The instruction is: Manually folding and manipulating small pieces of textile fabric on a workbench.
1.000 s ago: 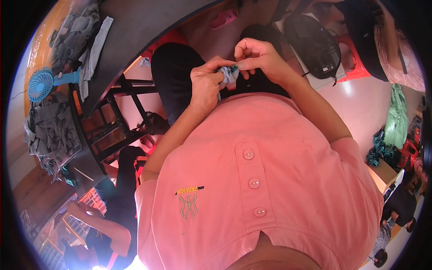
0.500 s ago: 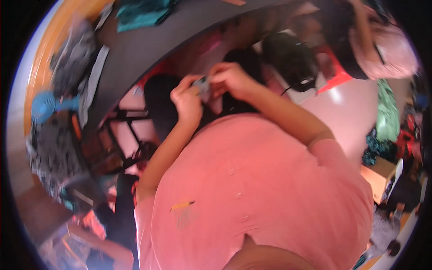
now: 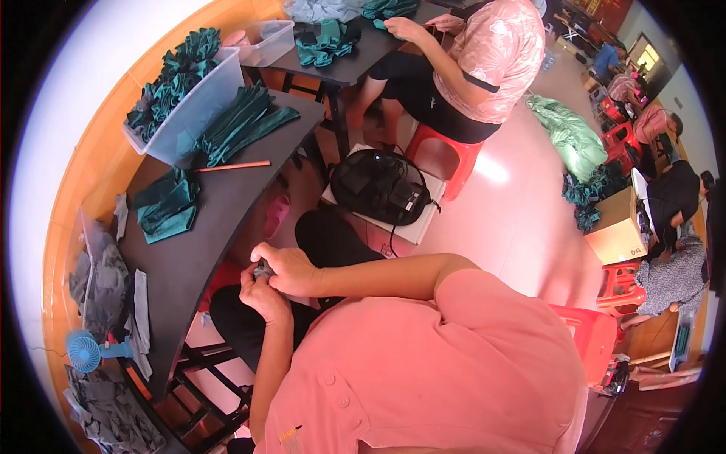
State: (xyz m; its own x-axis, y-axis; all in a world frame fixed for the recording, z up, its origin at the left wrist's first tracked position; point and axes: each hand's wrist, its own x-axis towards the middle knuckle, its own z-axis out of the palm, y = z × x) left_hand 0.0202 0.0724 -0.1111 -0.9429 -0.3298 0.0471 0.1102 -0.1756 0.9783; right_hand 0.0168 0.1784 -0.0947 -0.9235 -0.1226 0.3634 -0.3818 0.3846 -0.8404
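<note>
Close together above my lap, both hands work on a small piece of grey fabric [image 3: 262, 271]. My left hand [image 3: 266, 300] is closed with its fingertips pinching the fabric from below. My right hand [image 3: 292, 271] lies over it, thumb and finger closed at the same spot. Most of the fabric is hidden by the fingers, so its shape cannot be told. To the left of my hands is the dark table [image 3: 200, 265], with grey fabric strips [image 3: 140, 321] and folded dark green velvet pieces [image 3: 168, 203] on it.
A clear bin [image 3: 189, 106] of green velvet stands at the table's back. A blue fan [image 3: 85, 350] is at its left end. Ahead, a black backpack [image 3: 380, 187] rests on a white box; a co-worker [image 3: 484, 64] sits on a red stool [image 3: 457, 163]. A green sack [image 3: 567, 136] lies right.
The view has swung, bringing more of the table and room into sight. My hands have drawn closer together, the right now over the left, still on the grey fabric.
</note>
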